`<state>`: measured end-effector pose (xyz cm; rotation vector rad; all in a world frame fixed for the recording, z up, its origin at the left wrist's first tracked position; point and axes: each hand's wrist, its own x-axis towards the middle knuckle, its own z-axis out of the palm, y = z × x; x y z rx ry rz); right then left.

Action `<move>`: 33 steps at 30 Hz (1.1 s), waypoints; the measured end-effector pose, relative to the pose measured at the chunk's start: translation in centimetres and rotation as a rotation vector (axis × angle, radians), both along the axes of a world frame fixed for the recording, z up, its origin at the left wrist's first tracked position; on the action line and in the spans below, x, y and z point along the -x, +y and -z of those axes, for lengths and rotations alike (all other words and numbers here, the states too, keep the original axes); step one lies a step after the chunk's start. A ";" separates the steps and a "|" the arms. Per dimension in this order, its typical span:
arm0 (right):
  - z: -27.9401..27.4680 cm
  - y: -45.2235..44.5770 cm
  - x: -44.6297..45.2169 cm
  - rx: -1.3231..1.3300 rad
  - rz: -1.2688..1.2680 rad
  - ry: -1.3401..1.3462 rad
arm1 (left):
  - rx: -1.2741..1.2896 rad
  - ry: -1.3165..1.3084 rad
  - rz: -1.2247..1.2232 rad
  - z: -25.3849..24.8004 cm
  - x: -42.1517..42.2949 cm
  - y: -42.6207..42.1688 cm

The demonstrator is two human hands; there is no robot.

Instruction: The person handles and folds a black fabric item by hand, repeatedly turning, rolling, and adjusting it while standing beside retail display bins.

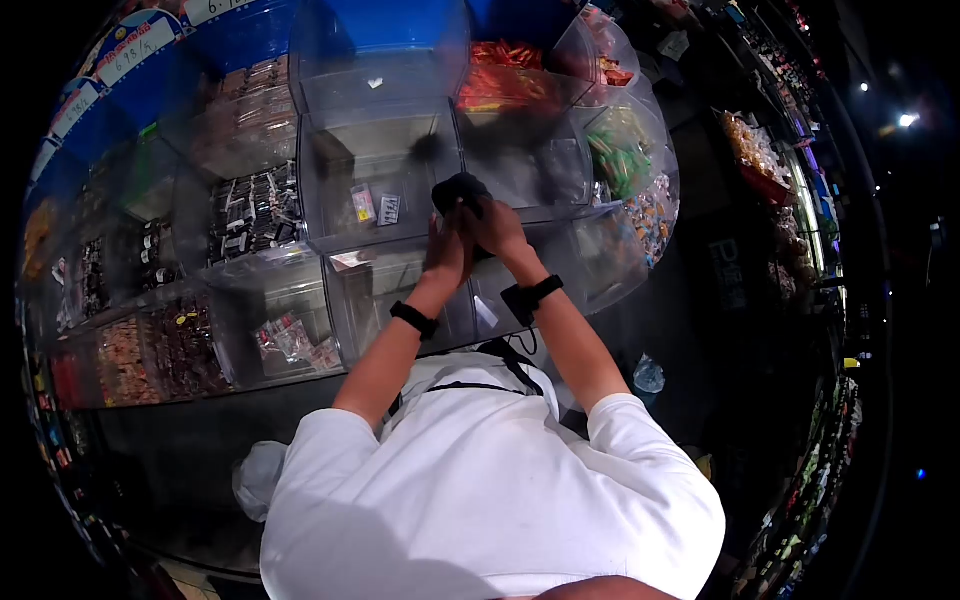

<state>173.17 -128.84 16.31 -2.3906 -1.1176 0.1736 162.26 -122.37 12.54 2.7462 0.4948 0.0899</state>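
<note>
Both hands meet over the clear plastic bins [385, 238]. In them is a small dark, soft-looking black item [460, 190] whose kind I cannot make out. My left hand [449, 252] is closed at its lower left side. My right hand [497, 230] wraps around it from the right, with the fingers bent. Black bands circle both wrists. Just left of the hands, a bin holds two small printed packets or cards [376, 206] on its floor. Below the right hand, a white slip [486, 312] lies in a front bin.
Bins of dark wrapped snacks [255, 212] and brown packets [185, 345] stand to the left. Red packets [505, 75] fill a back bin; green ones [620, 155] lie right. Price signs [138, 50] line the far left. A waste bin with a plastic liner [648, 376] stands on the floor.
</note>
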 end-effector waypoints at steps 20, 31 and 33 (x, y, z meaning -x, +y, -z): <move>0.7 -8.0 -6.0 -0.058 -0.163 -0.083 | -0.224 -0.167 -0.225 2.9 -6.9 -10.7; -4.6 -15.9 -18.7 -0.296 -0.256 -0.053 | 0.080 -0.038 -0.297 -0.3 -18.2 -17.8; -5.0 -15.9 -20.7 -0.351 -0.208 -0.096 | 0.150 -0.164 -0.275 -1.0 -19.9 -17.5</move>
